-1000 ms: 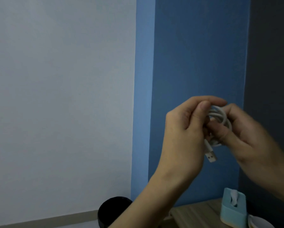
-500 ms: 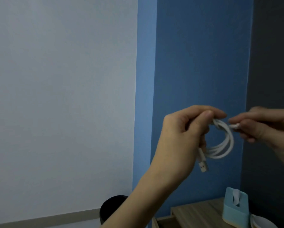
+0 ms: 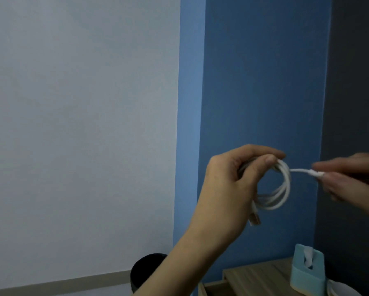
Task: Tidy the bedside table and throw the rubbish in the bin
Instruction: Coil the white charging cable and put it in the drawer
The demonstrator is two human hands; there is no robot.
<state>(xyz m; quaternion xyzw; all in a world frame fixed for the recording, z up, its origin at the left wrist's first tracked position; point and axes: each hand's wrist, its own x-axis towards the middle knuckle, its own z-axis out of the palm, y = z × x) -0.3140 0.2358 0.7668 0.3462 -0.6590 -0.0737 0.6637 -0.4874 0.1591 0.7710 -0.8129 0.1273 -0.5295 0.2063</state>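
Fingers point(image 3: 260, 149) of the left hand point(image 3: 228, 189) are curled round a coiled white charging cable point(image 3: 287, 184); its free end is pinched, apparently, by the blurred right hand point(image 3: 354, 178).

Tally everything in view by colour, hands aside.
White: 3, USB cable, tissue, a round dish cut off by the frame.
Light blue: 1, tissue box.
Black: 1, bin.
Wood: 1, bedside table.
Total: 6.
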